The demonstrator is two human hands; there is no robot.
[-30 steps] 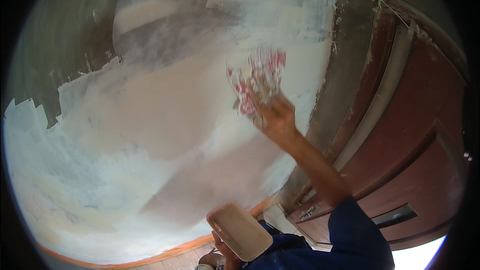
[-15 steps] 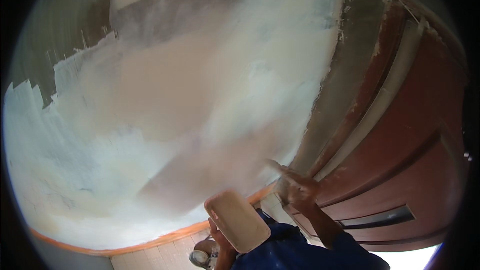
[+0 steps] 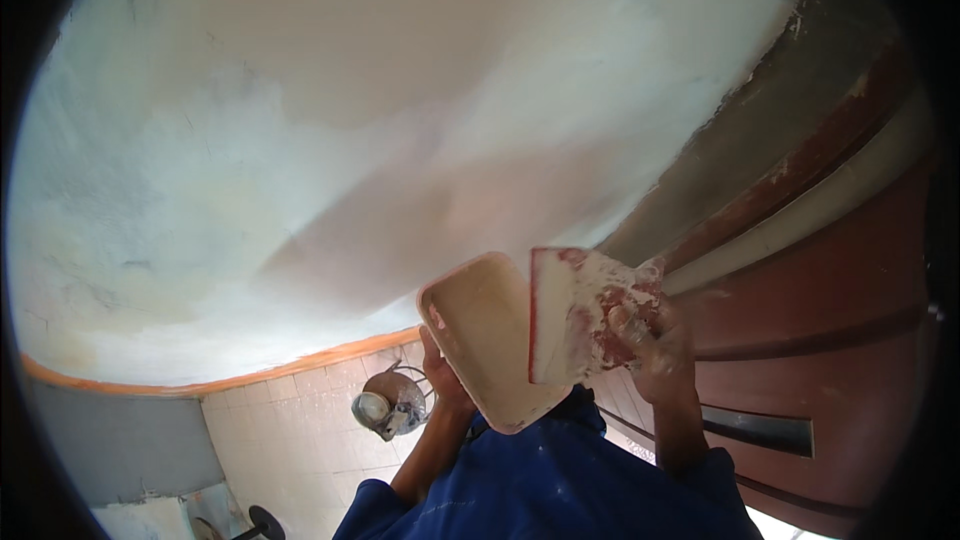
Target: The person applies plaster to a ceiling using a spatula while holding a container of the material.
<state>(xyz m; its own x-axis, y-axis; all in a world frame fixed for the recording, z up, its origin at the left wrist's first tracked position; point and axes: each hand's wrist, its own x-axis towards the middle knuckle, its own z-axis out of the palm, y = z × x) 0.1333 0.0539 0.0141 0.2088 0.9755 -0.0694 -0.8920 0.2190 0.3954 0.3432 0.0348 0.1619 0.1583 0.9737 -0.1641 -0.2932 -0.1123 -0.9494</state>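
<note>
My left hand (image 3: pixel 443 376) grips the left edge of a shallow beige tray (image 3: pixel 478 325), which is tilted in front of my body. A red plastic putty spreader (image 3: pixel 562 312), heavily smeared with whitish putty, is in my right hand (image 3: pixel 660 352). Its straight blade edge overlaps the right side of the tray; whether they touch I cannot tell. White residue coats my right fingers. Ahead of both hands rises a wall (image 3: pixel 240 180) covered in whitish, patchy putty.
A reddish-brown panelled door (image 3: pixel 830 360) stands at the right, beside a bare grey wall strip (image 3: pixel 700 175). An orange band (image 3: pixel 300 360) runs along the wall's base. On the tiled floor (image 3: pixel 290 440) sits a bucket (image 3: pixel 405 390) with things in it.
My right hand has drawn back from the wall toward the tray, bringing the spreader's putty-smeared face into view. The view has tilted down, showing more floor and the bucket.
</note>
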